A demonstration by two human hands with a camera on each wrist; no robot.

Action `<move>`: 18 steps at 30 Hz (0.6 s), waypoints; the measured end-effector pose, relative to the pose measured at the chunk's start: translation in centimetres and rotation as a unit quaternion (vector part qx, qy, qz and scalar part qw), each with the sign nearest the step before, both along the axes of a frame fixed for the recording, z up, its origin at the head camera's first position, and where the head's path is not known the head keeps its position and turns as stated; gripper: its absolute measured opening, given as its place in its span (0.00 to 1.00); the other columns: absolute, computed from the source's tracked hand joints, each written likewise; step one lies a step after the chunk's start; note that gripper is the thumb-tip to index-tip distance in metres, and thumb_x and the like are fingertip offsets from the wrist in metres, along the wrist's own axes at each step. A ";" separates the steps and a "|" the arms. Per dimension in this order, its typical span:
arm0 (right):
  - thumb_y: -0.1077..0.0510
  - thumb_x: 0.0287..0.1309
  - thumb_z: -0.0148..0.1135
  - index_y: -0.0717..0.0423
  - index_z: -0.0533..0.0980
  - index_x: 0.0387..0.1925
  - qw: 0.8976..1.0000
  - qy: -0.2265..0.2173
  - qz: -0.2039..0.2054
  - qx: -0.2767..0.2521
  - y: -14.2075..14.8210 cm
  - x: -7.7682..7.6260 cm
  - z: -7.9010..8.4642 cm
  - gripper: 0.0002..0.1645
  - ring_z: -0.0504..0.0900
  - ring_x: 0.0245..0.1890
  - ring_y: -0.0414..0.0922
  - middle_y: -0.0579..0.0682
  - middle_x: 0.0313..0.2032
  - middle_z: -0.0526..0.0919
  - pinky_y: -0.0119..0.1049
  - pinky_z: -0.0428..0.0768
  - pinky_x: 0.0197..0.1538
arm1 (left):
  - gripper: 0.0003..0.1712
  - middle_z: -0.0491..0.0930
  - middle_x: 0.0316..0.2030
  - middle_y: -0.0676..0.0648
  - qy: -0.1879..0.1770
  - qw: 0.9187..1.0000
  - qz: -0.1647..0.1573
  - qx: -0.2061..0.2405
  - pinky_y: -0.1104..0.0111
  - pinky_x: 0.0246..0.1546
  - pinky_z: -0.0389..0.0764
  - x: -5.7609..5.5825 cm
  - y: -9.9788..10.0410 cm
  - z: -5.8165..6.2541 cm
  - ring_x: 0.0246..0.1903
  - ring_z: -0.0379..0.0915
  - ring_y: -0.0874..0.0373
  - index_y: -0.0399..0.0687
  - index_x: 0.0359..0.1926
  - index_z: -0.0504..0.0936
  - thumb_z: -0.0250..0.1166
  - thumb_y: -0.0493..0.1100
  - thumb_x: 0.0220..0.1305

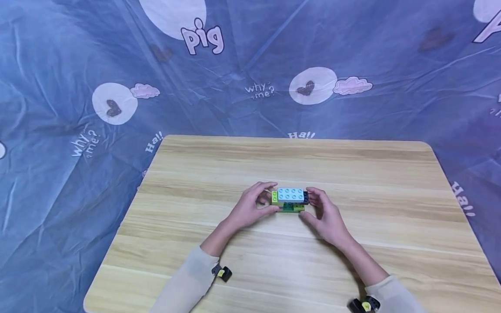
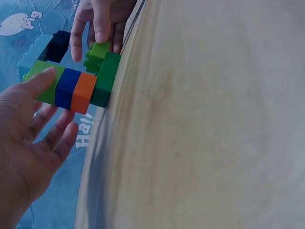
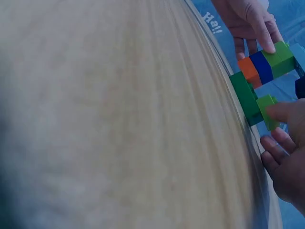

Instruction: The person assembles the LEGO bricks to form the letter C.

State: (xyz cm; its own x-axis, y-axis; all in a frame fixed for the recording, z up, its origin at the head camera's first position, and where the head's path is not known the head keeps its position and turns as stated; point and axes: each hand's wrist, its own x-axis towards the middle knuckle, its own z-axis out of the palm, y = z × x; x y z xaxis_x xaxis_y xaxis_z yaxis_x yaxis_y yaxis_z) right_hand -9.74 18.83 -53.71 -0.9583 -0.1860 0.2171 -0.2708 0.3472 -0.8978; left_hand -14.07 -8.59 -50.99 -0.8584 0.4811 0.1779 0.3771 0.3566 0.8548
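Observation:
A toy brick structure (image 1: 291, 194) stands on the table between both hands. Its left side stacks an orange brick (image 2: 83, 93), a blue brick (image 2: 67, 88) and a lime brick (image 2: 46, 78) on a dark green base brick (image 2: 106, 81). Across the top lies a light blue brick (image 1: 290, 194), with a black brick (image 2: 58, 46) below its right end. My left hand (image 1: 250, 206) holds the stack, thumb on the upper lime brick, fingers behind. At the other end, my right hand (image 1: 328, 217) pinches the small lower lime brick (image 3: 268, 112) on the base.
The wood-grain table (image 1: 274, 261) has rounded corners. Behind and beside it hangs a blue printed cloth (image 1: 242, 52). Each sleeve wears a small black wrist camera, one on the left forearm and one on the right.

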 end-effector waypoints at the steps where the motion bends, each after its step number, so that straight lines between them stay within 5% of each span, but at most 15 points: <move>1: 0.70 0.58 0.76 0.57 0.67 0.74 1.000 0.002 -0.004 0.011 -0.1 -0.1 0.0 0.45 0.82 0.59 0.54 0.60 0.61 0.82 0.20 0.71 0.66 | 0.41 0.82 0.54 0.48 -0.002 1.000 0.004 0.006 0.65 0.47 0.88 0.1 -0.1 -0.1 0.46 0.84 0.55 0.45 0.72 0.74 0.81 0.43 0.61; 10: 0.72 0.62 0.73 0.65 0.72 0.64 0.999 -0.018 -0.006 -0.047 -0.5 -0.1 -0.2 0.31 0.85 0.49 0.51 0.61 0.54 0.84 0.28 0.85 0.51 | 0.31 0.87 0.48 0.45 -0.027 0.996 0.076 0.046 0.70 0.45 0.88 -0.7 0.6 -0.5 0.42 0.86 0.59 0.46 0.69 0.76 0.75 0.42 0.68; 18: 0.62 0.51 0.84 0.58 0.74 0.67 0.992 0.065 0.009 0.110 -1.4 -0.1 0.1 0.42 0.82 0.53 0.49 0.52 0.60 0.80 0.44 0.84 0.55 | 0.23 0.90 0.46 0.45 -0.079 0.986 0.145 0.028 0.68 0.43 0.88 -1.9 1.3 -0.9 0.41 0.88 0.58 0.46 0.63 0.82 0.72 0.47 0.72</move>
